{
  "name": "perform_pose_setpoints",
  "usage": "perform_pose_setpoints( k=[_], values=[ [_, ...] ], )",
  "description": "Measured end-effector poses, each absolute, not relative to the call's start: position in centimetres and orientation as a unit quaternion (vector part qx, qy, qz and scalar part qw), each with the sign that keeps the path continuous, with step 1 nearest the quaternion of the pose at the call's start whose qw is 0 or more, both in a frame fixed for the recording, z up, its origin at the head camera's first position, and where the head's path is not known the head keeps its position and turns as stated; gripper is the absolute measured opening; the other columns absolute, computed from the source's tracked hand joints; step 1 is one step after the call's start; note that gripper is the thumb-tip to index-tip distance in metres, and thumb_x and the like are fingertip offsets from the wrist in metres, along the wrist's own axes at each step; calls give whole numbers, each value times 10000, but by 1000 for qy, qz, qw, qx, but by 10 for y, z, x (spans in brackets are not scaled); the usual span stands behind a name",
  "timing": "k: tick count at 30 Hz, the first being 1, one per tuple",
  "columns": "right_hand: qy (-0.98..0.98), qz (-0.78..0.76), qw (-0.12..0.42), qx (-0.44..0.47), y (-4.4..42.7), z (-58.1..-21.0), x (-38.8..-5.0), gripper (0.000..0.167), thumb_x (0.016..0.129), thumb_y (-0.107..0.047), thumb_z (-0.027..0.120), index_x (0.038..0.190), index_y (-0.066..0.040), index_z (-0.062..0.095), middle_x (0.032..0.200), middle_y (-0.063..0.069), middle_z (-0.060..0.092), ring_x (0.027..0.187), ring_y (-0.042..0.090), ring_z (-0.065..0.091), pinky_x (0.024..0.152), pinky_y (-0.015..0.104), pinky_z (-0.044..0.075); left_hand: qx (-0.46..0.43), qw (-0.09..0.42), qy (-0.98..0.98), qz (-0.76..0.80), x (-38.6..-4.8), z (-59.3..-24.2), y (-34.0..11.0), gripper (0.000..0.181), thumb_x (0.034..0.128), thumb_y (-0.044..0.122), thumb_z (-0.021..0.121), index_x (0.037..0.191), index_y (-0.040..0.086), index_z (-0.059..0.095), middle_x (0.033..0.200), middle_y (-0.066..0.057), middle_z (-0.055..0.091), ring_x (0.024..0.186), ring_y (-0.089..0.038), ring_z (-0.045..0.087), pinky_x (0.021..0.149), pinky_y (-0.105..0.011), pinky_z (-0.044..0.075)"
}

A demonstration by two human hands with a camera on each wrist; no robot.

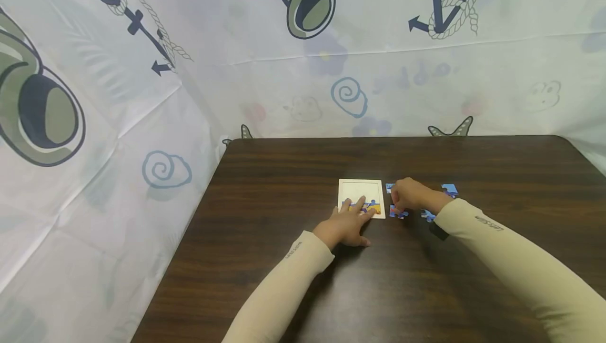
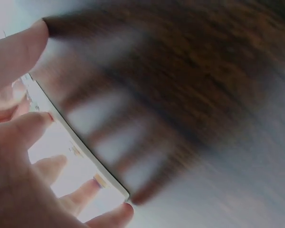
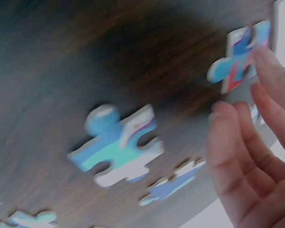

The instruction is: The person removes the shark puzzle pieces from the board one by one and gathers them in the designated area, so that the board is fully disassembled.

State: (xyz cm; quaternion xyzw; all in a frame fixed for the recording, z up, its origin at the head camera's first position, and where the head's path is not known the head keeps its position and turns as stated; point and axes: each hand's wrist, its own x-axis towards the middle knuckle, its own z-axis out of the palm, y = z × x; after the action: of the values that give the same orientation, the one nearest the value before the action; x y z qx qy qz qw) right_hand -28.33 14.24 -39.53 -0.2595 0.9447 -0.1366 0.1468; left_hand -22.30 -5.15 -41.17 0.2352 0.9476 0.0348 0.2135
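A square wooden puzzle board [image 1: 360, 188] lies on the table, with colourful pieces along its near side. My left hand [image 1: 347, 225] rests on that near side with fingers spread; in the left wrist view its fingertips lie over the board [image 2: 76, 137]. Just right of the board, my right hand [image 1: 413, 194] is bent down over a blue and red jigsaw piece [image 3: 235, 64]. Its thumb and a finger pinch the piece's edge, partly covering it. Another piece [image 1: 389, 188] shows beside the knuckles.
Several loose jigsaw pieces lie to the right, among them a blue one [image 1: 450, 190] and one near the right sleeve [image 1: 428, 215]. A blue and white piece [image 3: 121, 145] lies flat in the right wrist view. The dark wooden table [image 1: 265, 190] meets a printed white cloth [image 1: 265, 90] behind.
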Motion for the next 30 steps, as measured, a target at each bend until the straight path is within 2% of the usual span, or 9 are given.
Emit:
perform_pose_setpoints(
  k=[3,6,10,15,23,27,30],
  values=[
    [939,-163,126,-274,133,-394,-282,86,799,-70,700,786,-6,644,731,73,632,614,123,551,573,234,465,233,197,952,33,-223,-412,-53,824,837,474,666,1510,343,210,1620,-35,121,1487,-327,169,1175,-529,241],
    [936,-163,113,-290,121,-394,-280,135,820,-75,671,902,32,666,863,136,649,724,194,606,665,313,533,240,186,953,26,-223,-412,-54,861,836,471,670,1520,342,161,1581,-70,191,1474,-294,203,1168,-490,274],
    [938,-137,110,-298,110,-398,-279,205,778,-90,708,938,36,691,950,150,628,830,231,584,756,377,531,247,186,951,30,-223,-413,-55,855,850,440,667,1528,262,178,1581,-79,205,1480,-294,198,1174,-473,275],
    [939,-129,132,-290,105,-397,-281,241,740,-98,772,916,44,688,899,120,629,772,180,562,706,316,521,242,199,949,28,-224,-411,-55,799,859,399,670,1509,169,265,1610,-44,184,1498,-275,164,1186,-472,256],
    [943,-136,176,-248,96,-394,-286,278,717,-72,787,903,63,632,863,134,630,750,189,555,659,288,492,240,208,948,-16,-224,-404,-50,774,854,391,676,1498,189,298,1600,-19,226,1488,-255,212,1179,-435,288],
    [941,-152,175,-245,95,-394,-286,309,697,-44,790,910,50,587,853,139,629,731,180,538,639,264,471,238,210,948,-26,-224,-402,-50,769,858,399,670,1497,186,300,1598,-22,230,1486,-258,217,1183,-408,285],
    [938,-188,164,-242,99,-392,-285,257,729,-11,750,908,26,569,855,145,644,709,171,580,613,238,474,240,205,948,-29,-224,-401,-51,775,852,403,676,1495,177,305,1597,-29,233,1484,-265,222,1178,-404,296]
  ],
)
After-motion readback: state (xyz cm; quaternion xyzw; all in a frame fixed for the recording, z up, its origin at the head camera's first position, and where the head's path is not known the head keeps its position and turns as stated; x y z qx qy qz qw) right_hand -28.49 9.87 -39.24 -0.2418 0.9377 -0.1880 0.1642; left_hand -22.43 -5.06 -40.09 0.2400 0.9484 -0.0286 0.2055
